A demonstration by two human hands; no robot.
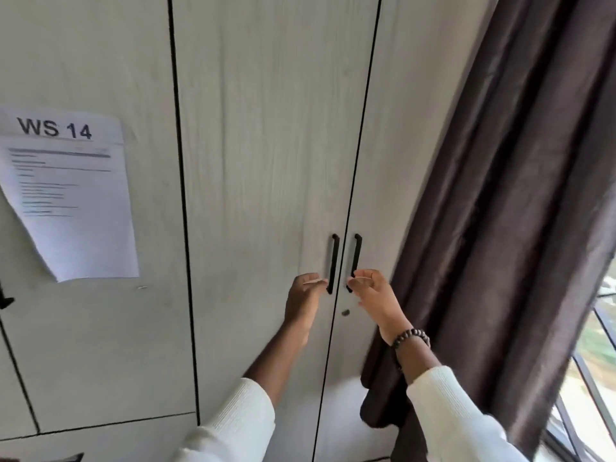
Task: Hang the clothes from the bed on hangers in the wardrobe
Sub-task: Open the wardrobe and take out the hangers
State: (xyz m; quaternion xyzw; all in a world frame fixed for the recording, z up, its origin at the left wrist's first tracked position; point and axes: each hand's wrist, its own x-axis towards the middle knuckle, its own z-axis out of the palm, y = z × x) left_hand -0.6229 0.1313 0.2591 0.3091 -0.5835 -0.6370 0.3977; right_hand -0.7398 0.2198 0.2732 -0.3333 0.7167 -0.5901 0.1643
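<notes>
Wardrobe (pixel 266 161) fills my view, its pale wood-grain doors closed and meeting at a dark seam that runs down the middle. Two black bar handles stand upright on either side of that seam, the left handle (pixel 333 261) and the right handle (pixel 356 258), close together but apart.

My left hand (pixel 303 301) is up at the lower end of the left handle, fingers bent toward the bar and touching it (I can't make out whether they actually wrap round it, so the grip stays unsettled). My right hand (pixel 375 296) reaches to the lower part of the right handle, fingertips (pixel 354 281) curled at the bar; here too I cannot tell if the bar is truly held or only touched. A dark beaded bracelet (pixel 410 338) sits on the right wrist, and both arms wear white ribbed sleeves (pixel 240 418).

Just below the handles, on the right door, is a small round keyhole (pixel 345 312). On the door to the left hangs a sheet of paper (pixel 66 195) headed "WS 14", its lower lines too blurred to read. At the right, a dark curtain (pixel 516 228) falls beside the wardrobe, and past it a strip of window (pixel 596 378) shows. No clothes, bed or hangers are in view.
</notes>
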